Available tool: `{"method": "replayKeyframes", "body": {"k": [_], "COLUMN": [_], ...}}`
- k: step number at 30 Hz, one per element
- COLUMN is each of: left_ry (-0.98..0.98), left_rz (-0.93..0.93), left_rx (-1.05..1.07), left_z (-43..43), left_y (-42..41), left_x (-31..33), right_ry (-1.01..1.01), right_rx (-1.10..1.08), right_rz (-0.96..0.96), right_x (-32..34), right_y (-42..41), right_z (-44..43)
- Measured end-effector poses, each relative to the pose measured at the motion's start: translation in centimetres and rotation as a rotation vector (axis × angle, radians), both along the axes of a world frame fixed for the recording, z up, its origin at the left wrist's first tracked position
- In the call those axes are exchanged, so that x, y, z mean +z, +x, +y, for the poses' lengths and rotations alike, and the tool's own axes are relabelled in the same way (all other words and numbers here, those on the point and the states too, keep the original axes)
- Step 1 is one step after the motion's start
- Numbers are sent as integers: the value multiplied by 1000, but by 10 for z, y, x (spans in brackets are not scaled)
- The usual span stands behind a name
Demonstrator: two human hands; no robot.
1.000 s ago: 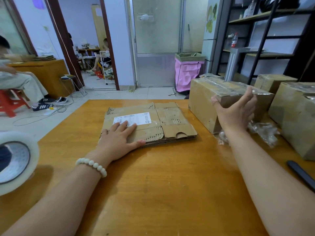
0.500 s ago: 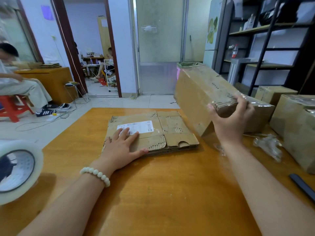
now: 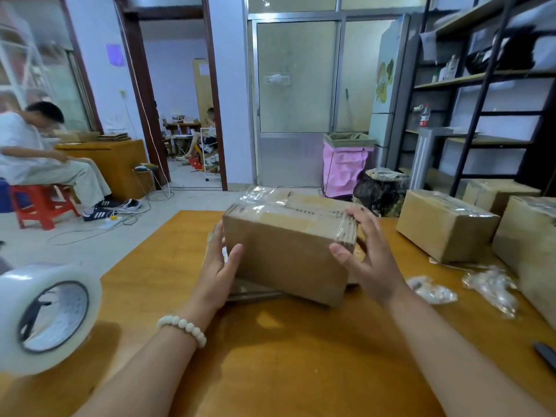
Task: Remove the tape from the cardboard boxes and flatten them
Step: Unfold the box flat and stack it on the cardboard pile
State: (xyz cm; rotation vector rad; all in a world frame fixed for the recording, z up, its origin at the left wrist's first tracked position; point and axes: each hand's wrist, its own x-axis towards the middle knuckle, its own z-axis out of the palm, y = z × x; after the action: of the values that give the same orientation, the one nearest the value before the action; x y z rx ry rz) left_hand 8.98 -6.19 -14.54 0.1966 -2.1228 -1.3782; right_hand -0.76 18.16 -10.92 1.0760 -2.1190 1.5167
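Observation:
A brown cardboard box (image 3: 288, 254) sealed with clear tape along its top is at the middle of the wooden table (image 3: 270, 356). It sits over the flattened cardboard (image 3: 255, 294), of which only a sliver shows beneath it. My left hand (image 3: 216, 272) holds the box's left end, fingers along the side and thumb on the front face. My right hand (image 3: 373, 260) grips the right end, fingers over the top edge and thumb on the front.
A big roll of clear tape (image 3: 45, 314) stands at the table's left edge. Three more taped boxes (image 3: 445, 227) are at the right, with crumpled tape scraps (image 3: 430, 290) in front of them. A dark tool (image 3: 546, 355) lies at the right edge. A person sits far left.
My right hand has carried the box from the right side to the table's middle, over the flattened cardboard. My left hand left the flattened cardboard and took the box's left end.

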Motion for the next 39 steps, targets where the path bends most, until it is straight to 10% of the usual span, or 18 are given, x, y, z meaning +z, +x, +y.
{"method": "replayKeyframes", "body": {"k": [17, 39], "left_ry": [134, 305], "left_rz": [-32, -177], "left_rx": [-89, -191], "left_z": [14, 9], "left_y": [-3, -8], "left_x": [5, -2], "right_ry": [-173, 80], "right_rx": [-162, -169], "right_rz": [317, 644], "right_x": [-9, -27], "right_y": [15, 19], "right_z": [-22, -45]}}
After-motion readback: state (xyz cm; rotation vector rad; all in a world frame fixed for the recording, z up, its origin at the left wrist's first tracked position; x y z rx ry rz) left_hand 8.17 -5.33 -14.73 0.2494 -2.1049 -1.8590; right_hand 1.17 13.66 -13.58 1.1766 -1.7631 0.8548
